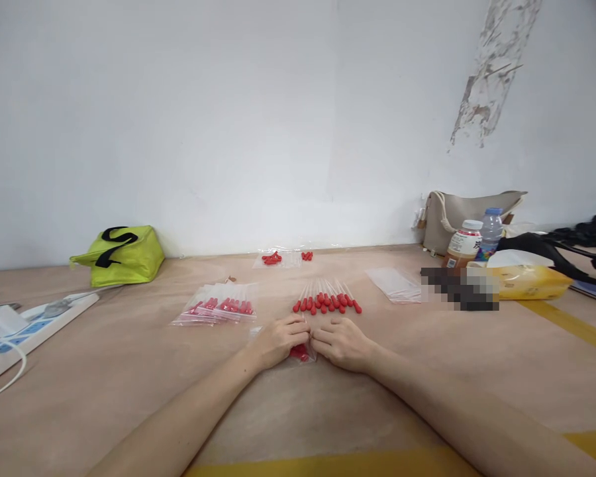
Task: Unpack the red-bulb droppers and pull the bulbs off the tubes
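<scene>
Bag (pixel 302 356), clear, with red contents, on the bench (pixel 263 414); pinched by left hand (pixel 281 341) and right hand (pixel 344 344), close together. Beyond: red-ended sticks (pixel 322 303), fanned. To the left: overlapping filled bags (pixel 223 303).

Single head-worn view, looked forward and down, took in a tabletop (pixel 104 371) from its near side, faced a white wall (pixel 228 132) beyond, left hand (pixel 281 339) and right hand (pixel 344 343) fairly near.

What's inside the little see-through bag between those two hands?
Red pieces show through the bag. The left hand covers part of it, so I can't tell how many there are or what else is inside.
</scene>
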